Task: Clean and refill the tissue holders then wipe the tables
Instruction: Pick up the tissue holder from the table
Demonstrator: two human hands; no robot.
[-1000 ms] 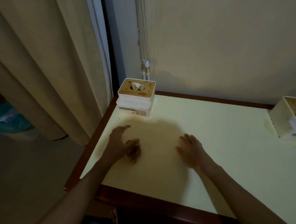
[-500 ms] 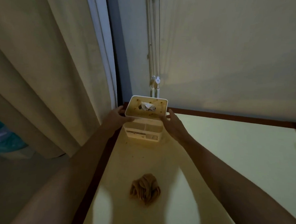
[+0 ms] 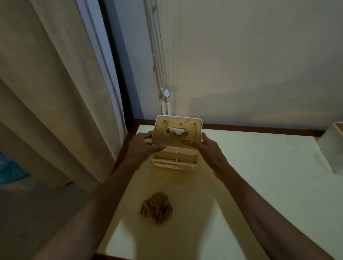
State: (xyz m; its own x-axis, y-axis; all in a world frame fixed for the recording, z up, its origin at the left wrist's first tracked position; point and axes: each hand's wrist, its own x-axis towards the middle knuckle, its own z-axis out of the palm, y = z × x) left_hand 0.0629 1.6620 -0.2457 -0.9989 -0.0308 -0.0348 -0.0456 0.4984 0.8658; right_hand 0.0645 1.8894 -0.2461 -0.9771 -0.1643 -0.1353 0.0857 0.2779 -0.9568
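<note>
between my left hand (image 3: pixel 144 148) and right hand (image 3: pixel 210 149), both gripping its sides, sits the stained tissue holder (image 3: pixel 177 142) at the table's far corner; i judge lifting its lid comes next.

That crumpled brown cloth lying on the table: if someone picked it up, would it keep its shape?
Probably not. The cloth lies bunched in soft folds, so it would likely flop and unfurl. It looks light, and unlikely to roll or break.
</note>
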